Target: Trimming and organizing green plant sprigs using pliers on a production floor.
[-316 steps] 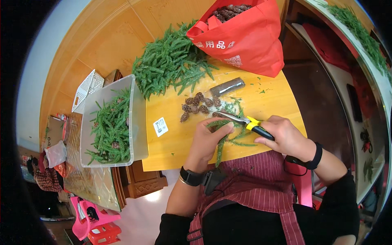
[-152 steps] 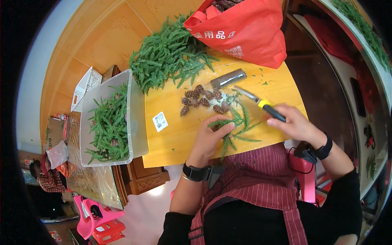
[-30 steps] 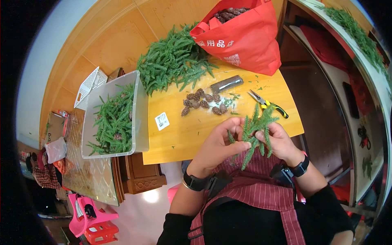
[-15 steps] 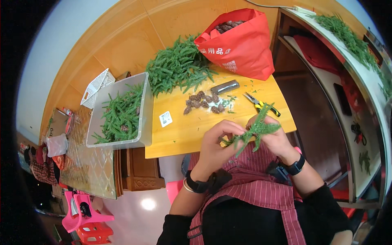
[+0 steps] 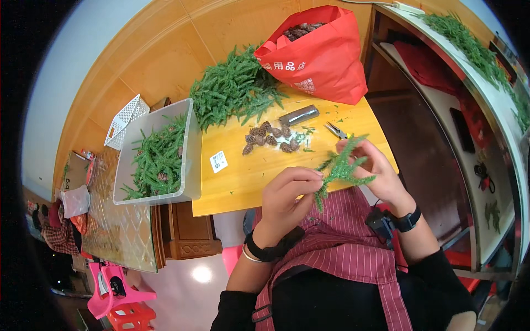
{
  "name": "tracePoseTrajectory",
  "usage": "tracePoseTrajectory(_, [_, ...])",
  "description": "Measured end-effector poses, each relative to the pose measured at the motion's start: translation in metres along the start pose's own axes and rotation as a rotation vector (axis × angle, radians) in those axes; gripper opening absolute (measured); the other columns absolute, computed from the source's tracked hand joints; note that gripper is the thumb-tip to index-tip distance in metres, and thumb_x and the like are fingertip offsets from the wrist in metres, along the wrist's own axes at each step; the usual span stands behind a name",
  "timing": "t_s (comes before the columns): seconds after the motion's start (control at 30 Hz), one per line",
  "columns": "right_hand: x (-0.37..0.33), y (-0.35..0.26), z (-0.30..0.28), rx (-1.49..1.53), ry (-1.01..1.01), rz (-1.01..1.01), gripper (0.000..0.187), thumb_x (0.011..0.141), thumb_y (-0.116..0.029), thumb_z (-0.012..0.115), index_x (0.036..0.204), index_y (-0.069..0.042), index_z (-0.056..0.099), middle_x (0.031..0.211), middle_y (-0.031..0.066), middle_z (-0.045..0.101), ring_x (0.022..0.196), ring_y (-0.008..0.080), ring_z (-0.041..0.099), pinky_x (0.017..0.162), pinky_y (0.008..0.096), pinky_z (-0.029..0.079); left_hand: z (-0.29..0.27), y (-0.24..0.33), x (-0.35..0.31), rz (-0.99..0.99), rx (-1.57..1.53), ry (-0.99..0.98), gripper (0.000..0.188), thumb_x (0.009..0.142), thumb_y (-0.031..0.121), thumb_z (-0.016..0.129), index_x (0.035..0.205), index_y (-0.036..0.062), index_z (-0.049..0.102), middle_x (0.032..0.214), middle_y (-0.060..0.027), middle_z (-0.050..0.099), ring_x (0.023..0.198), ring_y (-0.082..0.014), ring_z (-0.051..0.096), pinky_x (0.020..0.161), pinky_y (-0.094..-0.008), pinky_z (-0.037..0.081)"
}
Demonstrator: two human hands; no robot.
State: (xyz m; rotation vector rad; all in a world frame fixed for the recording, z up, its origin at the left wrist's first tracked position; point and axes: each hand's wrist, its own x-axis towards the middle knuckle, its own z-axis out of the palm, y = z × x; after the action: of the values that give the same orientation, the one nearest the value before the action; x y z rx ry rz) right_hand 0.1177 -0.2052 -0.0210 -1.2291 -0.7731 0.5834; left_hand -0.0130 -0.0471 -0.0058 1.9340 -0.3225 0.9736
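Note:
An artificial pine sprig (image 5: 343,168) with several green twigs is between my hands, above the table's front edge. My left hand (image 5: 290,196) pinches its stem end between thumb and fingertips. My right hand (image 5: 383,174) has its fingers curled around the outer twigs, with the fingertips partly hidden behind the green. Just beyond lie pliers (image 5: 338,131) with yellow-and-black handles, now mostly covered by the sprig and my right hand. Small brown pine cones (image 5: 271,135) sit in a cluster on the yellow table (image 5: 237,185), beside a dark oblong block (image 5: 298,115) and white powdery bits.
A clear plastic bin (image 5: 191,165) of green sprigs and cones stands at the left. Behind are a heap of pine sprigs (image 5: 234,91) and a red bag (image 5: 326,60) of cones. A white label (image 5: 218,161) lies on the table. Shelving (image 5: 469,83) rises at the right.
My right hand has moved up and outward along the sprig, its fingers wider apart. The twigs are turned and spread more to the right, covering more of the pliers. The view has shifted slightly.

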Motion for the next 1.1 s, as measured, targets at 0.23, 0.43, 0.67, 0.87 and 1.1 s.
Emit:
tracePoseTrajectory(0.23, [0.002,0.014,-0.028,-0.163,-0.015,0.105,0.017,0.082,-0.002,0.055,0.099,-0.001,0.055,0.095,0.004,0.057,0.091,0.0119,0.052,0.083,0.0241,0.039,-0.016,-0.036,-0.016,-0.074,0.44,-0.188,0.027,0.062,-0.009,0.063,0.086,0.0028,0.058,0.088,-0.0086,0.059,0.081,-0.0258,0.059,0.072,-0.0309,0.049])
tracePoseTrajectory(0.43, [0.016,0.027,-0.022,-0.28,-0.068,0.096,0.01,0.083,-0.004,0.055,0.092,0.0,0.059,0.091,0.0027,0.057,0.085,0.0088,0.053,0.076,0.0217,0.042,-0.015,-0.073,-0.03,-0.273,0.531,-0.483,0.038,0.063,0.003,0.069,0.1,0.0064,0.059,0.11,-0.0122,0.056,0.101,-0.0306,0.052,0.086,-0.0336,0.043])
tracePoseTrajectory(0.67, [0.055,0.022,-0.015,-0.501,-0.172,0.053,0.01,0.082,-0.005,0.055,0.091,0.0,0.057,0.088,0.0036,0.058,0.081,0.0112,0.055,0.07,0.0232,0.044,-0.059,-0.063,-0.004,-0.535,0.227,-0.683,0.055,0.064,0.021,0.076,0.115,0.0112,0.057,0.128,-0.0117,0.046,0.116,-0.0285,0.044,0.094,-0.0352,0.038])
tracePoseTrajectory(0.87, [0.131,0.065,-0.013,-0.942,-0.126,-0.103,0.013,0.076,-0.007,0.058,0.087,-0.001,0.059,0.083,0.015,0.06,0.074,0.0263,0.06,0.067,0.0329,0.047,-0.079,-0.074,0.003,-0.452,0.13,-0.709,0.044,0.07,0.016,0.072,0.111,0.0089,0.059,0.123,-0.0101,0.052,0.114,-0.0226,0.048,0.092,-0.0336,0.039])
tracePoseTrajectory(1.1, [0.165,0.108,-0.002,-1.338,-0.078,-0.024,0.011,0.071,-0.01,0.056,0.077,-0.003,0.063,0.079,0.0184,0.06,0.077,0.0334,0.059,0.07,0.0413,0.047,-0.088,-0.146,-0.013,-0.662,0.564,-0.024,0.026,0.071,0.01,0.068,0.093,0.0022,0.059,0.091,-0.0111,0.061,0.082,-0.0233,0.059,0.072,-0.0332,0.047])
